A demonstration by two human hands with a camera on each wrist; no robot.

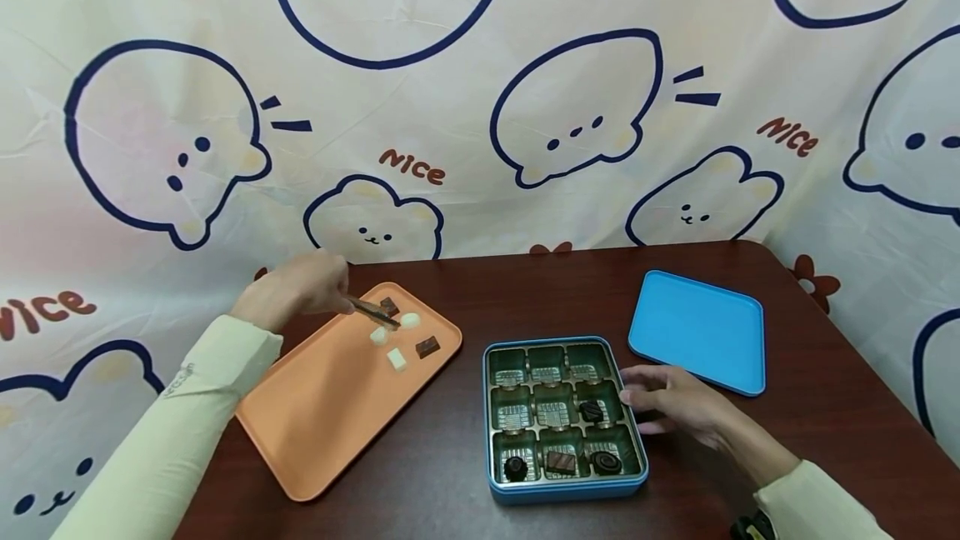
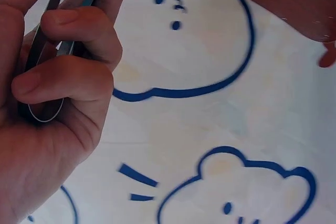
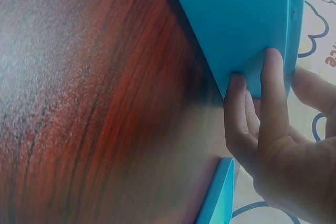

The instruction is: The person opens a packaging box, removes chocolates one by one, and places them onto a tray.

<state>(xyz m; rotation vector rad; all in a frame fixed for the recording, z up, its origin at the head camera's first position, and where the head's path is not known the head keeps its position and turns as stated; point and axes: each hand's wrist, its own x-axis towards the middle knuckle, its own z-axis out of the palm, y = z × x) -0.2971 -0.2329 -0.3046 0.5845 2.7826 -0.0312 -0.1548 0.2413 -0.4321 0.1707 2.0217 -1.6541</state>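
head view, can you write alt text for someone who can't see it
A person's left hand holds tweezers over an orange tray of brown and white pieces, while the right hand touches a blue tin whose nine compartments include four holding dark pieces. A blue lid lies beyond the right hand on a dark table.

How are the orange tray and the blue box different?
The orange tray is shallow and undivided; the blue box is deeper, with nine compartments. The tray lies slanted, while the box sits nearly straight. The tray holds white pieces and brown pieces; the box holds only dark pieces. Both have rounded corners.
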